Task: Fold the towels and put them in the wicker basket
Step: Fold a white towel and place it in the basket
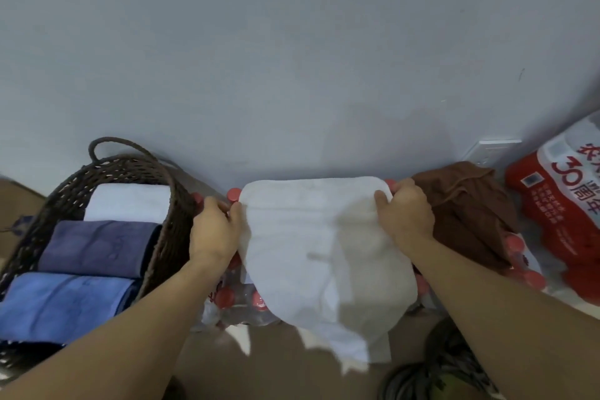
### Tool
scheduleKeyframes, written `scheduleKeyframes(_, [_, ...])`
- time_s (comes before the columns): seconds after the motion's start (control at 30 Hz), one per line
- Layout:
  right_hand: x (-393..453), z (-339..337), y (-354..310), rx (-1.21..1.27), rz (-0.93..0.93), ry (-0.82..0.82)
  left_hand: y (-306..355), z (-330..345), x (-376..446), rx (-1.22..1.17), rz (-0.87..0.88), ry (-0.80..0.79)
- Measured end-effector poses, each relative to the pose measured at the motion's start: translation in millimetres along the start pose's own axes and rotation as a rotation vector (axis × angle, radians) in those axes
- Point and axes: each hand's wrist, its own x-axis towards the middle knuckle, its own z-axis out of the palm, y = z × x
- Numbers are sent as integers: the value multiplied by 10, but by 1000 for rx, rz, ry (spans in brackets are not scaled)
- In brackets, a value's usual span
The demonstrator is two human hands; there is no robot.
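Both bare forearms reach forward. Left hand (216,230) and right hand (404,213) each pinch a far corner of the soft white terry towel (319,250), fingers curled into the cloth. It lies spread over shrink-wrapped clear bottles with red caps (242,300), near edge hanging loose. Just left of the left hand stands the dark brown wicker basket (177,204), holding three folded towels (97,248). Right of the right hand lies a crumpled brown towel (467,208).
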Motion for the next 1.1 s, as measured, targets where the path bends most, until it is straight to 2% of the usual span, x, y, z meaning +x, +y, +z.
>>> scheduleKeyframes(0.2, [-451, -194, -32, 8, -77, 132, -36, -36, -683, -80, -15, 169])
scheduleKeyframes(0.27, [-645, -247, 2, 107, -69, 158, -94, -9, -983, -134, -42, 214])
scheduleKeyframes(0.37, [-1032, -277, 87, 344, -8, 221, -252, 79, -1429, -162, -116, 192])
scheduleKeyframes(0.47, [-1491, -195, 244, 457, 155, 230, -378, 199, -1778, -263, -198, 117])
scheduleKeyframes(0.53, [-1761, -103, 395, 524, 318, 195, -400, 269, -1890, -329, -287, 44])
scheduleKeyframes(0.6, [-1979, -30, 540, 601, 438, 89, -410, 318, -1927, -411, -398, -11])
scheduleKeyframes(0.67, [-2117, 6, 629, 716, 502, -31, -421, 346, -1935, -497, -437, -43])
scheduleKeyframes(0.8, [-2092, 97, 673, 799, 488, -168, -359, 430, -1944, -615, -407, -111])
scheduleKeyframes(0.93, [-1900, 164, 753, 761, 501, -128, -216, 449, -1896, -642, -281, -111])
scheduleKeyframes(1.1, [-1808, 162, 814, 788, 555, -186, -111, 360, -1843, -666, -271, -119])
